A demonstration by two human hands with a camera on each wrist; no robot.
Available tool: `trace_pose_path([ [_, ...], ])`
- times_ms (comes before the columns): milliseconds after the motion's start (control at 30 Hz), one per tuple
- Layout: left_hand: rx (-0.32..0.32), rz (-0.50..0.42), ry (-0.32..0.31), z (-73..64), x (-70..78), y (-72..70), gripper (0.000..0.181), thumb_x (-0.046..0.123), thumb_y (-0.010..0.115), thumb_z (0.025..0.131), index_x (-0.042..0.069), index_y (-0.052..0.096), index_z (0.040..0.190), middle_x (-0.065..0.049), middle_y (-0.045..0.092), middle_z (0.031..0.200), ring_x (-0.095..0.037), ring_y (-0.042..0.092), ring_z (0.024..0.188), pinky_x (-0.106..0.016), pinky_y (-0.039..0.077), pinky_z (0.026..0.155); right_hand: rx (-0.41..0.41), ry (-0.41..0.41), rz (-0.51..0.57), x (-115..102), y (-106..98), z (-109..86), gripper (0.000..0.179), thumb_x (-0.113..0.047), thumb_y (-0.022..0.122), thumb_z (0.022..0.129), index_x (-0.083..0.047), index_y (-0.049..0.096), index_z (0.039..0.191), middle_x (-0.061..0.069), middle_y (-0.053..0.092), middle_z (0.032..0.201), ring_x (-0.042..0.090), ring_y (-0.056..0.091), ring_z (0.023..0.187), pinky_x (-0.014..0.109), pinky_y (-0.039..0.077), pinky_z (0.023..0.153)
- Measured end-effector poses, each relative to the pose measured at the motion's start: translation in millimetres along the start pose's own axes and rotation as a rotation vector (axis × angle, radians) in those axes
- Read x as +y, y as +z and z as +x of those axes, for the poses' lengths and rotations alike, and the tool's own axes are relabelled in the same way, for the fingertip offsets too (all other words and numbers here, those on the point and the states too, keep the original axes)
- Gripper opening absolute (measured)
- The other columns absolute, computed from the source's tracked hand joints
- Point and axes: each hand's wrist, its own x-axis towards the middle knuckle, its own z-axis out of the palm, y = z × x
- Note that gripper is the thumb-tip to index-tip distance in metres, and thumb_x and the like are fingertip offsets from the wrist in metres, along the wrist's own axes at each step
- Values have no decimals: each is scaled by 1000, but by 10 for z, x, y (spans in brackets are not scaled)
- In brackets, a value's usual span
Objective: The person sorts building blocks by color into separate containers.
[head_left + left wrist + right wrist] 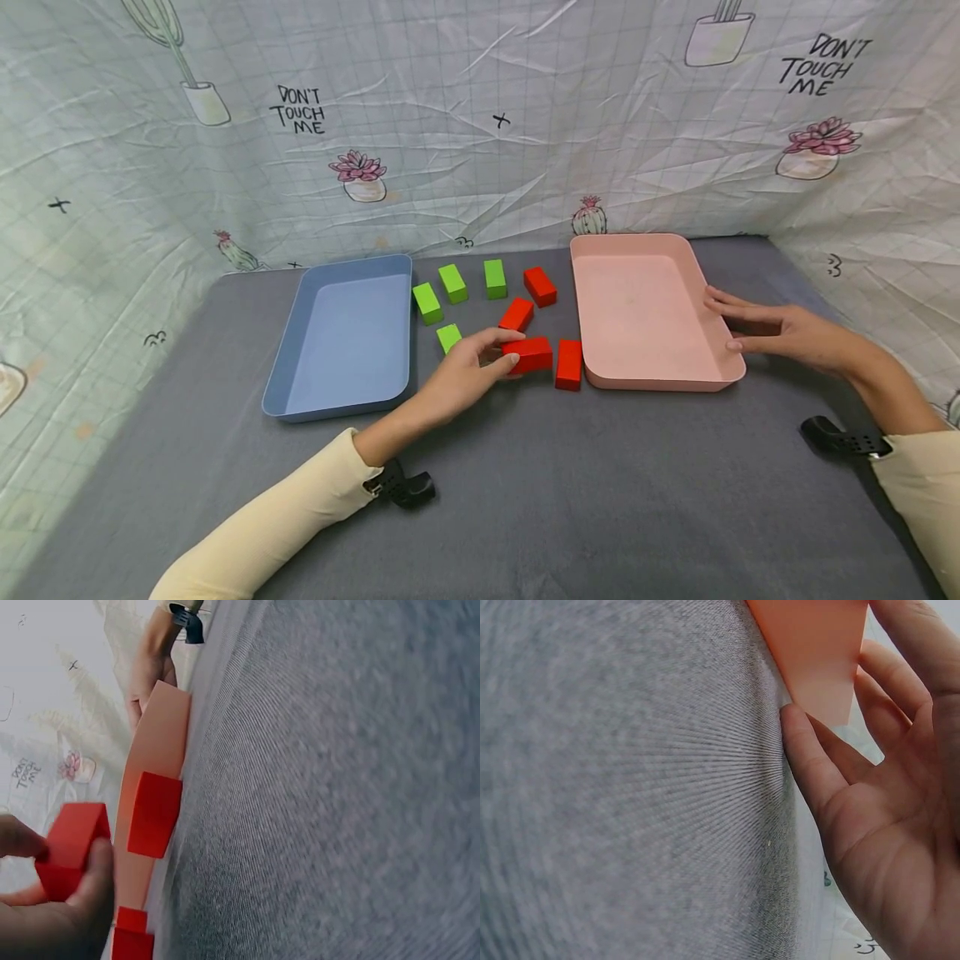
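A red rectangular block (531, 356) is pinched by the left hand (467, 375) at frame centre; the right hand (798, 333), fingers loosely extended, touches the pink tray (637, 308) at right.

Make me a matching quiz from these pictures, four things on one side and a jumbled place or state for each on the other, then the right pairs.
Things:
1. Left grip
2. Blue tray
3. Right grip
4. Green blocks

Places or states:
A. At the right edge of the pink tray
B. Lying between the two trays
C. Holding a red block
D. Left of every block in the head view

Pairs: 1-C, 2-D, 3-A, 4-B
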Motion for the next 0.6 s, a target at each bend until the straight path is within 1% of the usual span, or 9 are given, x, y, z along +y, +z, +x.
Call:
trace_pose_path([
  [100, -24, -244, 29, -4, 5, -7, 38, 2, 61, 101, -2, 58, 138, -17, 59, 133, -29, 65, 109, -45, 58, 95, -8, 1, 6, -2, -3, 1, 63, -7, 68, 97, -11, 43, 156, -8, 24, 168, -20, 18, 140, 2, 28, 97],
  [133, -27, -308, 38, -5, 8, -8, 38, 0, 61, 100, -4, 58, 138, -18, 58, 134, -30, 66, 109, -47, 57, 96, -11, 2, 8, -1, -4, 1, 63, -7, 67, 98, -11, 43, 156, -8, 24, 168, -20, 18, 140, 2, 28, 97],
  [167, -20, -334, 50, -4, 11, -11, 38, 0, 62, 100, -4, 59, 137, -19, 59, 133, -30, 66, 108, -47, 57, 96, -14, 3, 9, 0, -5, 1, 63, -7, 67, 98, -11, 42, 156, -8, 23, 168, -20, 18, 140, 2, 28, 97],
  [233, -2, -344, 66, 0, 19, -13, 37, 2, 65, 98, -2, 62, 135, -18, 62, 130, -27, 68, 105, -46, 57, 96, -18, 7, 11, -2, -6, 1, 64, -7, 67, 98, -12, 42, 156, -8, 22, 168, -20, 17, 140, 2, 28, 97],
  [267, 8, -336, 68, 3, 23, -13, 36, 2, 66, 98, -1, 63, 133, -17, 64, 128, -26, 69, 103, -46, 57, 97, -20, 8, 12, -2, -6, 0, 64, -7, 66, 98, -12, 41, 157, -8, 22, 168, -20, 17, 140, 2, 28, 97],
  [333, 23, -309, 63, 8, 30, -12, 36, 4, 69, 96, 2, 66, 132, -15, 66, 125, -24, 70, 100, -42, 58, 96, -21, 15, 9, -6, -7, -3, 64, -8, 66, 98, -13, 41, 157, -9, 22, 168, -21, 17, 140, 2, 28, 97],
  [400, 24, -299, 60, 16, 36, -8, 36, 5, 70, 96, 3, 66, 131, -14, 66, 125, -24, 69, 102, -40, 58, 95, -22, 20, 6, -9, -8, -7, 64, -9, 66, 99, -14, 41, 157, -10, 22, 168, -21, 17, 140, 2, 28, 96],
  [500, 22, -296, 55, 26, 45, 0, 36, 7, 70, 96, 5, 66, 132, -12, 66, 128, -24, 67, 107, -34, 58, 94, -21, 25, 3, -13, -9, -9, 64, -9, 66, 99, -15, 41, 157, -9, 22, 168, -21, 17, 140, 2, 28, 96],
  [600, 35, -262, 63, 36, 55, 3, 36, 8, 71, 96, 7, 66, 131, -10, 66, 129, -23, 65, 114, -33, 57, 95, -19, 23, 4, -14, -13, -7, 63, -9, 67, 99, -15, 42, 157, -9, 23, 168, -21, 18, 140, 2, 28, 96],
])
